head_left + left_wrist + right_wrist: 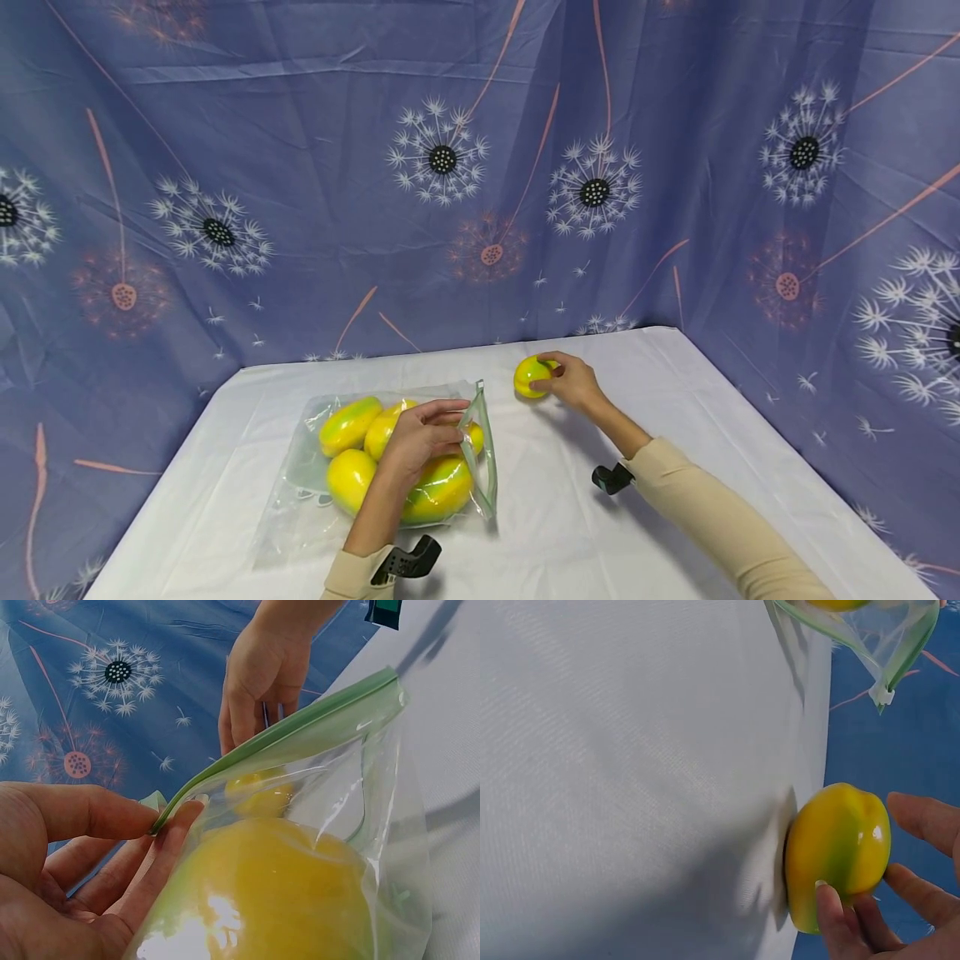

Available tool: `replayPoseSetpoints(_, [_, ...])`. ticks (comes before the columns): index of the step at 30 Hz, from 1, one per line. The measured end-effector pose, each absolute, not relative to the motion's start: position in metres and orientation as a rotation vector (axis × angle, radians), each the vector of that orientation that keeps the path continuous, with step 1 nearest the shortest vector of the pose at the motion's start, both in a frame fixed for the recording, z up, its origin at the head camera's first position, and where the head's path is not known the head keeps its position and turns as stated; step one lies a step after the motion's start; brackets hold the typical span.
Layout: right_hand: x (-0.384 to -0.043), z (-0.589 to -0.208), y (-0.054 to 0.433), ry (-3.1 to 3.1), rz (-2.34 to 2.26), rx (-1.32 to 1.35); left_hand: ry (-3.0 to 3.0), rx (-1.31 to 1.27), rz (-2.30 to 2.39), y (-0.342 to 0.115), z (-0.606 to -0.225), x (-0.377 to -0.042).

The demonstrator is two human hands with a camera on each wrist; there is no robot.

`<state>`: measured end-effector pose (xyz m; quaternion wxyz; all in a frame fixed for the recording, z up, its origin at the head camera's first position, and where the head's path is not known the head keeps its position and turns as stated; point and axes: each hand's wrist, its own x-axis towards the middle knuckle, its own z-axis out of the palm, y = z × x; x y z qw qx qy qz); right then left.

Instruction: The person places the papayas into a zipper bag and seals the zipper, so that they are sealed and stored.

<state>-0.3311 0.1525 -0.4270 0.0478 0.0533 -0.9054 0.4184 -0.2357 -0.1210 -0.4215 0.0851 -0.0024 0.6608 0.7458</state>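
Note:
A clear zip bag (288, 510) with a green closure strip (292, 724) lies at the left on the white table. Inside it are several glossy yellow-green mangoes (351, 427). My left hand (414, 443) reaches over the bag and pinches its mouth edge between thumb and fingers, and the mouth gapes toward the right. Beyond the bag's mouth, at the back of the table, my right hand (576, 383) grips a single mango (836, 851). Thumb and fingertips sit round its sides, close over the tabletop.
The white-clothed table (555, 533) is backed by a blue curtain (322, 167) with dandelion prints, which also runs along the right side. A black wrist camera (408, 560) is strapped to the left wrist, another black camera (611, 478) to the right. A white slider (883, 695) sits at one end of the closure.

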Motion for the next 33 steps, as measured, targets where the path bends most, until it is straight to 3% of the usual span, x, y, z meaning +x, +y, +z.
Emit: replayPoseSetpoints(33, [-0.334, -0.447, 0.156, -2.697, 1.314, 0.039, 1.993, 0.008, 2.206, -0.122, -0.42, -0.235])
